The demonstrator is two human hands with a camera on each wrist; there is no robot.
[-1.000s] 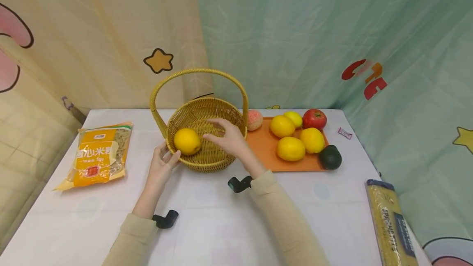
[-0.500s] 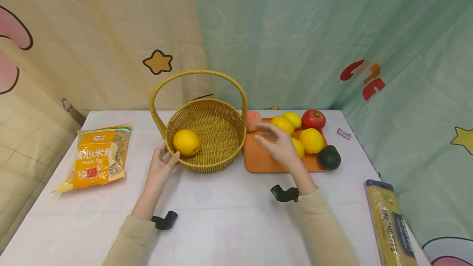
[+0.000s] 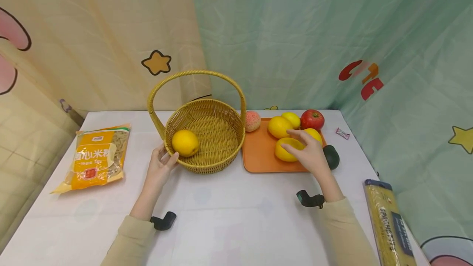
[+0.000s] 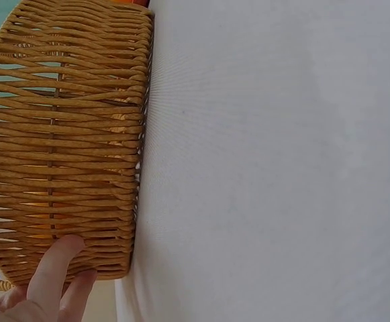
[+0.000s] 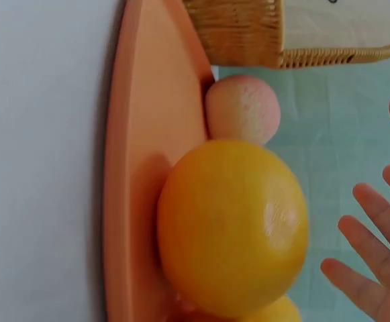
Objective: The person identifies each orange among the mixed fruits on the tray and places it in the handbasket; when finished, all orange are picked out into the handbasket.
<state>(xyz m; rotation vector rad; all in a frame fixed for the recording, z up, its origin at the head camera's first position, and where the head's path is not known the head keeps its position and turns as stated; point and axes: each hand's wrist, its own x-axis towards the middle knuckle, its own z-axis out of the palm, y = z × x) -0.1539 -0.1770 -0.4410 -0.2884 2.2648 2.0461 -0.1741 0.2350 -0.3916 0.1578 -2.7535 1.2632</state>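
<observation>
L hand cupped, R hand w/ fingers spread, both arms fwd

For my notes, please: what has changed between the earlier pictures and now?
The right hand moved rightward from the basket to above the front yellow fruit on the orange tray, holding nothing. The left hand stays at the basket, where another yellow fruit remains.

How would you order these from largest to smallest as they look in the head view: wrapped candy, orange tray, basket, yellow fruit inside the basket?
1. Basket, handle included
2. Orange tray, partly covered
3. Yellow fruit
4. Wrapped candy, clearly smallest
</observation>
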